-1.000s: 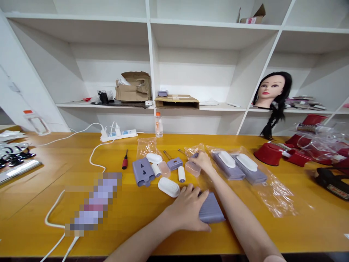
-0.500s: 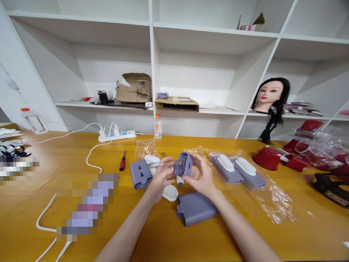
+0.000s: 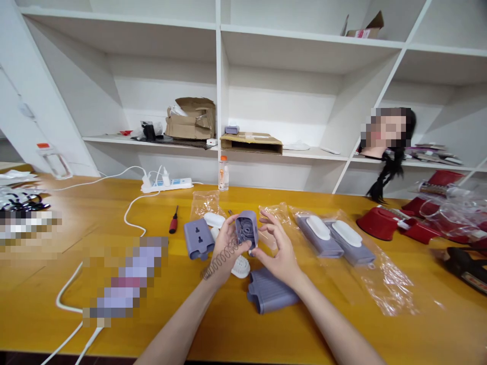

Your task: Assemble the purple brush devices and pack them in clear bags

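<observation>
My left hand [image 3: 227,251] is closed around a small grey-purple plastic housing [image 3: 255,234], its open end facing me and ring-shaped parts visible inside. A long thin coil spring [image 3: 220,262] hangs across that hand toward the wrist. My right hand [image 3: 279,251] is just right of the housing, fingers spread, its thumb close to the lower edge. Below the hands lies a ribbed purple casing [image 3: 272,291]. A white bristled oval head [image 3: 241,266] sits partly behind my left hand. Left of it stands a purple casing with two keyhole slots [image 3: 198,238], beside a white oval piece [image 3: 214,219].
Two purple units with white oval tops [image 3: 318,228] lie on clear plastic bags at right. A red-handled screwdriver [image 3: 173,223], a white power strip [image 3: 167,185] and a bottle [image 3: 223,175] stand farther back. Red parts [image 3: 376,223] lie far right.
The housing has passed from my right hand into my left and turned slightly. My right fingers have come off it. The spring now drapes over my left hand. The view has shifted slightly.
</observation>
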Tool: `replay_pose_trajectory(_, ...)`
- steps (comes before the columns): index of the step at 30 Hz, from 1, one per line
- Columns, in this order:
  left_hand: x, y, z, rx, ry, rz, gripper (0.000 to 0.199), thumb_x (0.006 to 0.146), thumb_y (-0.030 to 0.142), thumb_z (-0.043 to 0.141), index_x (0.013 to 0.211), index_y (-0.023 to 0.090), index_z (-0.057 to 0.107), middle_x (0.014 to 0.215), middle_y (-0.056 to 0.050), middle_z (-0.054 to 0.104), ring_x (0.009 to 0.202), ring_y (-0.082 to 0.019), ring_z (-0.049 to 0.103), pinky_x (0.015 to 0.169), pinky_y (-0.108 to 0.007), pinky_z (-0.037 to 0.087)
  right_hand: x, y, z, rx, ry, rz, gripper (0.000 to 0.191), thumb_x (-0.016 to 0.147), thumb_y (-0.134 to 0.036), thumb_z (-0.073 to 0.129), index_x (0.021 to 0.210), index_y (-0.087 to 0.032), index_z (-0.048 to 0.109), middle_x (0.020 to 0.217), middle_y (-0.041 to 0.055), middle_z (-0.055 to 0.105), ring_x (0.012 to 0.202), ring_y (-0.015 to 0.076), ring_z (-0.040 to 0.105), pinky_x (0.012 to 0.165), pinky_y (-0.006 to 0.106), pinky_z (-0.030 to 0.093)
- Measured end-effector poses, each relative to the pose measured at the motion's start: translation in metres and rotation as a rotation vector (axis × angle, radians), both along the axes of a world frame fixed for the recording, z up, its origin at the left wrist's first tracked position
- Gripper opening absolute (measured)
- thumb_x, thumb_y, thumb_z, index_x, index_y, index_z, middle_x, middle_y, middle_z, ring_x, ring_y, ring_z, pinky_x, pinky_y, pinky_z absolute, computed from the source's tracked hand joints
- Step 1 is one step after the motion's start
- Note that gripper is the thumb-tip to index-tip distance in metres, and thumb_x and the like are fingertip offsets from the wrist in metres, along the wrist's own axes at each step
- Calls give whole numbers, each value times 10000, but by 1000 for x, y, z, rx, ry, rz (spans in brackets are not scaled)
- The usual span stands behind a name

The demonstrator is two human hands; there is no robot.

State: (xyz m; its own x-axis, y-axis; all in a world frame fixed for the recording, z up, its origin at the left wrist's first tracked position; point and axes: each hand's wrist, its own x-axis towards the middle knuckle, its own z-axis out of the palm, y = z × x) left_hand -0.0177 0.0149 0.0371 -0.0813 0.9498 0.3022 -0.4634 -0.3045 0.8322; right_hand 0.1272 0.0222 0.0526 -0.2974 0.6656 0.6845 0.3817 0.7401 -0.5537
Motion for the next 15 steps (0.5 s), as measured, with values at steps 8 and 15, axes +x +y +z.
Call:
replay_pose_trajectory(8, -1, 5, -6, -55, 37, -66, 515, 550, 78, 679, 1035, 162, 528, 986, -52, 631, 915, -185, 582, 760, -267, 448, -6, -2, -4, -221, 74, 10, 339, 664, -112, 533, 974, -235, 474, 1294, 77, 435, 1153, 208, 455, 903, 364, 385)
replay_pose_trajectory(15, 1, 2, -1, -64, 47, -145, 534, 609, 83, 639, 1112, 160, 478, 1074, -86, 600, 962, -193, 585, 787, -270, 450, -7, 3, -4, -346, 168, 4, 269, 649, -117, 506, 896, -220, 533, 1137, 48, 558, 1025, 192, 538, 810, 328, 443)
